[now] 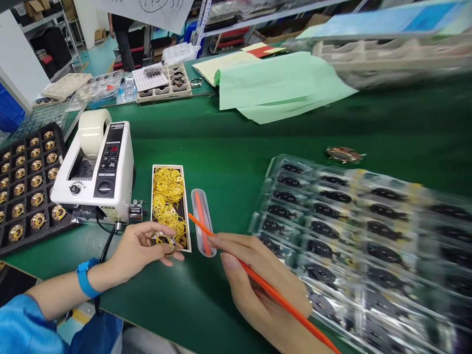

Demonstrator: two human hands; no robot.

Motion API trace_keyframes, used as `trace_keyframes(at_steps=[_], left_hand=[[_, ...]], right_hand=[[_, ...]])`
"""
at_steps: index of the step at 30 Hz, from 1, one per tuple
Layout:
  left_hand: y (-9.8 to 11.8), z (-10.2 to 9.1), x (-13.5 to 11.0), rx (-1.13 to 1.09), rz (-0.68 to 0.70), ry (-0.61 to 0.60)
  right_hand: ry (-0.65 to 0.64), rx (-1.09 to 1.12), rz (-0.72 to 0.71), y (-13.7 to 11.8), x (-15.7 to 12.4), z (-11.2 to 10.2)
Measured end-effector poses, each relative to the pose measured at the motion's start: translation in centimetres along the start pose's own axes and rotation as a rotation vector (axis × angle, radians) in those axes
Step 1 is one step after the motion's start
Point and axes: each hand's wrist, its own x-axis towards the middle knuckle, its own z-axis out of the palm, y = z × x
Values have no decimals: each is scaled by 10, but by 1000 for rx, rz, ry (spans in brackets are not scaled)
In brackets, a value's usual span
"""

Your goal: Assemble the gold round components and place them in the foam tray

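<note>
My left hand [142, 248] is closed around a small round gold and black part [164, 242], held just beside the near end of a narrow white box [152, 206] filled with yellow rings [168, 196]. My right hand [254, 282] pinches a long thin orange stick [273, 293], whose tip points up and left toward the box. A clear oblong case [202, 221] with another orange stick lies between the box and my right hand.
A white tape dispenser [98, 167] stands left of the box. A black tray [25, 182] of gold parts lies at far left. Clear blister trays [354, 236] of black round parts fill the right. Green paper sheets [273, 83] and beige trays sit further back. A person stands far off.
</note>
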Motion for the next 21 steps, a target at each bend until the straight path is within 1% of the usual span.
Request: trace_keyframes(at_steps=[5, 9, 13, 16, 18, 21], left_hand=[[-2, -2, 0, 84, 31, 9], [-7, -4, 0, 114, 73, 34], [-11, -1, 0, 127, 129, 37], [-13, 3, -4, 213, 184, 20], [-15, 4, -8, 303, 198, -1], [-15, 5, -14, 439, 224, -60]], right_hand=[[-46, 32, -4, 2, -7, -1], [-20, -124, -76, 0, -11, 2], [-123, -226, -136, -10, -11, 13], [-133, -255, -72, -13, -10, 22], [-116, -214, -15, -12, -9, 26], [-94, -186, 27, -9, -8, 28]])
